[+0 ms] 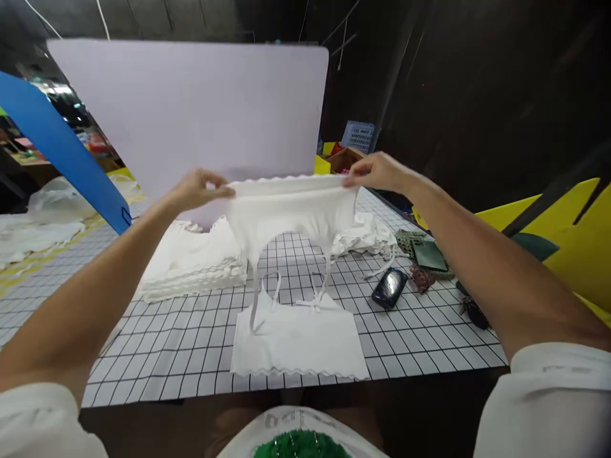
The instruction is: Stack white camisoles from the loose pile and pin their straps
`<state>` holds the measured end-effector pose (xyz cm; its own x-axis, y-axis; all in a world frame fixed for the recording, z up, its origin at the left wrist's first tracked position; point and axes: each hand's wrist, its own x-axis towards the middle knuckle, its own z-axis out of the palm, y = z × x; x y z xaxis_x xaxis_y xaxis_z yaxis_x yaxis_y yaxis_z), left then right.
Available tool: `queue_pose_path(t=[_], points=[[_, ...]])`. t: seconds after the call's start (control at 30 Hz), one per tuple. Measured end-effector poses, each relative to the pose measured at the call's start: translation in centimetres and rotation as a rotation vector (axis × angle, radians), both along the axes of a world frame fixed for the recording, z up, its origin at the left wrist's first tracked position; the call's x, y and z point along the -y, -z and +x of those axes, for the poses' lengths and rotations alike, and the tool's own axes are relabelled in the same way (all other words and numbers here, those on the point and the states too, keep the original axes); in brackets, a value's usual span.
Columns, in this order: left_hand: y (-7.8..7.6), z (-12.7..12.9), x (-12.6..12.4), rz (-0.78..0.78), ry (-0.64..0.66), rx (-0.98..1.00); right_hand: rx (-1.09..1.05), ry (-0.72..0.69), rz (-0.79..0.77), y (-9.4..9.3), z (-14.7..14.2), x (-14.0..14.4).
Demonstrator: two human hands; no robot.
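A white camisole top [291, 213] hangs upside down in the air, its wavy hem at the top and its thin straps dangling. My left hand [204, 189] pinches one end of that hem, and my right hand [375, 172] pinches the other end. Below it, a second white camisole [298, 340] lies flat near the table's front edge, straps pointing away from me. A neat stack of white garments [191, 261] sits to the left, partly behind the held top. On the right is a loose heap of white garments [365, 235].
A dark phone-like object [389, 288] and a green phone [428, 254] rest right on the grid-patterned tablecloth [191, 356]. A pale upright board [200, 108] stands behind, with a blue panel [67, 152] at left. A blue crate [358, 135] is at the back.
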<state>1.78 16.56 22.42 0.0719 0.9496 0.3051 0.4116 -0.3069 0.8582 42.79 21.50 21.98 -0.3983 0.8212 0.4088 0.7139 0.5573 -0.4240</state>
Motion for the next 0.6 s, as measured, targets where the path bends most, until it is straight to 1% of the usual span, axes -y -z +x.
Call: queue_pose_path(t=[0.07,0.1,0.13,0.2,0.23,0.27,0.3,0.33,0.37,0.4,0.47,0.5,0.53,0.57,0.6], points=[[-0.9,1.2,-0.6,0.203,-0.111,-0.102,0.062,0.114,0.243,-0.4,-0.2,-0.7],[-1.5,1.7,-0.6,0.293,-0.144,-0.155,0.079,0.161,0.345,-0.6,-0.3,-0.6],[-1.9,2.1,-0.6,0.364,-0.146,-0.215,0.1,0.203,0.408,-0.8,-0.5,-0.3],[-2.2,2.4,-0.1,0.464,-0.162,-0.336,0.126,0.286,0.444,-0.8,-0.9,0.9],[-2.0,2.4,0.3,0.494,-0.172,-0.411,0.131,0.309,0.428,-0.4,-1.0,1.6],[-1.3,2.3,0.8,0.514,-0.193,-0.483,0.128,0.318,0.408,0.4,-1.1,2.5],[-0.2,2.0,1.4,0.524,-0.215,-0.546,0.116,0.313,0.391,1.6,-1.1,3.5],[1.4,1.8,2.1,0.526,-0.229,-0.583,0.104,0.295,0.371,3.3,-1.2,4.6],[3.4,1.5,3.0,0.522,-0.234,-0.584,0.096,0.265,0.342,5.2,-1.2,5.8],[5.8,1.2,4.0,0.503,-0.214,-0.55,0.091,0.236,0.305,7.5,-1.2,7.0],[11.4,0.7,6.1,0.429,-0.094,-0.38,0.093,0.153,0.169,12.6,-1.3,9.6],[14.3,0.5,7.2,0.318,-0.033,-0.283,0.096,0.108,0.084,15.1,-1.4,10.9],[17.0,0.4,8.3,0.177,0.014,-0.24,0.102,0.066,-0.003,17.4,-1.5,12.1],[19.5,0.3,9.3,0.087,0.024,-0.232,0.108,0.051,-0.077,19.4,-1.7,13.2],[21.7,0.2,10.2,0.031,0.049,-0.262,0.114,0.06,-0.136,21.1,-1.8,14.2]])
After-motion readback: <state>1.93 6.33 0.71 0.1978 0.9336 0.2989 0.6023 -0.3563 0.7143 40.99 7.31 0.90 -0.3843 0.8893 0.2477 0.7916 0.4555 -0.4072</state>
